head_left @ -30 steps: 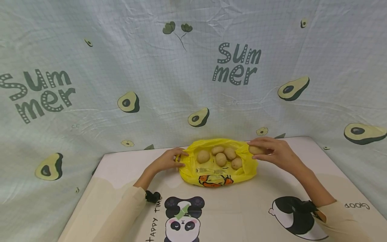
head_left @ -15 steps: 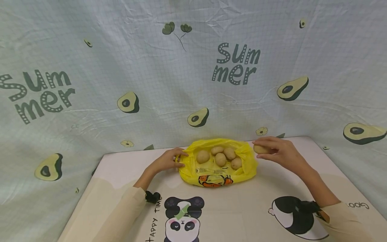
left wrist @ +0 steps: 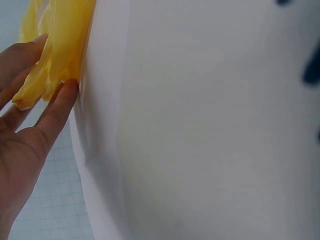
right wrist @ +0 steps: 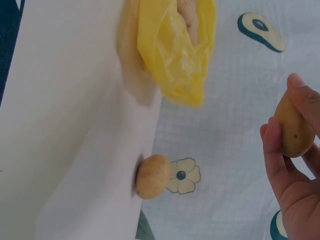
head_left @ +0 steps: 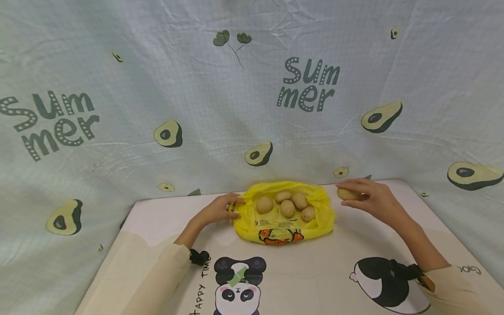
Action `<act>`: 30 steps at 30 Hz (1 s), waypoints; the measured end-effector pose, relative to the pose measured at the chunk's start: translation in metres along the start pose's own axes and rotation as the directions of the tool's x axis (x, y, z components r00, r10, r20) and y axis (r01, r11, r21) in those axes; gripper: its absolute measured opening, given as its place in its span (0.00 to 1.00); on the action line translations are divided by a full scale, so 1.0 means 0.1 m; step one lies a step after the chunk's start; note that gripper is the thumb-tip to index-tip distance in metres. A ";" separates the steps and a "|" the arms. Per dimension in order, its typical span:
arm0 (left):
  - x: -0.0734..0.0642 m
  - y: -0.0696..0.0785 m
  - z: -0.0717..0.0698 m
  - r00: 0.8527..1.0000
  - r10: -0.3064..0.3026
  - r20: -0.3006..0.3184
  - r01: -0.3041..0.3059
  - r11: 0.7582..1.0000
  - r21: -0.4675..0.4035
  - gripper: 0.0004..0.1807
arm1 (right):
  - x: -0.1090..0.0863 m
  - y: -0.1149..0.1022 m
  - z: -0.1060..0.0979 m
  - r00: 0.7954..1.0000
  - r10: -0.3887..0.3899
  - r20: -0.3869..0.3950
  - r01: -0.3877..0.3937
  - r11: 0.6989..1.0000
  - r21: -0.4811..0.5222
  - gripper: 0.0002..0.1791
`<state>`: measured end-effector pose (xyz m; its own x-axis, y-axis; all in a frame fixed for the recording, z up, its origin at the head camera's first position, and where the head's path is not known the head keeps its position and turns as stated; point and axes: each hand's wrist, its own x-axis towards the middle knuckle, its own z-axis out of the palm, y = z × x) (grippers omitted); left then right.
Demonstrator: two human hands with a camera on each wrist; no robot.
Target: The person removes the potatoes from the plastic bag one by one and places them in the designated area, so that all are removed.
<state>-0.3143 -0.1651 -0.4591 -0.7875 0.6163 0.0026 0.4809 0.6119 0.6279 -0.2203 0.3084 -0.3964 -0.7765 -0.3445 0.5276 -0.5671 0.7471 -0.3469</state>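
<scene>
A yellow plastic bag [head_left: 246,227] lies on the table with its mouth wide, showing several potatoes [head_left: 287,209] inside. My left hand [head_left: 214,209] pinches the bag's left end; in the left wrist view, yellow plastic [left wrist: 62,45] runs between the fingers and thumb. To the right of the bag, my right hand [head_left: 374,199] holds a potato [head_left: 348,194] between thumb and fingers, apart from the bag. Another potato [right wrist: 152,176] rests on the table beyond the bag's right end in the right wrist view; I cannot make it out in the head view.
The pale table [head_left: 307,280] carries panda [head_left: 238,288] and other cartoon prints. Behind its far edge hangs a curtain [head_left: 212,109] printed with avocados and lettering. Dark bands sit at both wrists.
My right hand has moved to the right with the potato, away from the bag's right edge. The left hand keeps its grip, and the bag stays in place.
</scene>
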 end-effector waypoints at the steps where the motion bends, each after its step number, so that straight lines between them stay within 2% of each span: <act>1: 0.00 0.00 0.00 1.000 0.003 0.001 -0.003 1.000 0.001 0.22 | -0.01 0.01 0.00 1.000 -0.001 0.000 0.001 1.000 -0.009 0.27; 8: 0.00 0.02 0.00 1.000 -0.006 -0.002 0.006 1.000 -0.006 0.22 | -0.02 0.09 -0.01 1.000 -0.007 -0.020 0.006 0.999 -0.036 0.27; 17: 0.01 0.02 0.00 1.000 -0.018 -0.004 0.018 1.000 0.008 0.22 | -0.01 0.21 -0.01 0.999 0.051 -0.011 -0.052 0.997 -0.063 0.26; 30: 0.01 0.00 0.01 1.000 -0.029 -0.006 0.029 1.000 -0.005 0.22 | 0.00 0.37 0.03 0.998 0.064 -0.002 -0.064 0.995 -0.078 0.25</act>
<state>-0.3146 -0.1640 -0.4598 -0.8035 0.5953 -0.0109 0.4561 0.6272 0.6314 -0.2425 0.3344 -0.4119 -0.8110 -0.2947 0.5054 -0.4928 0.8097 -0.3186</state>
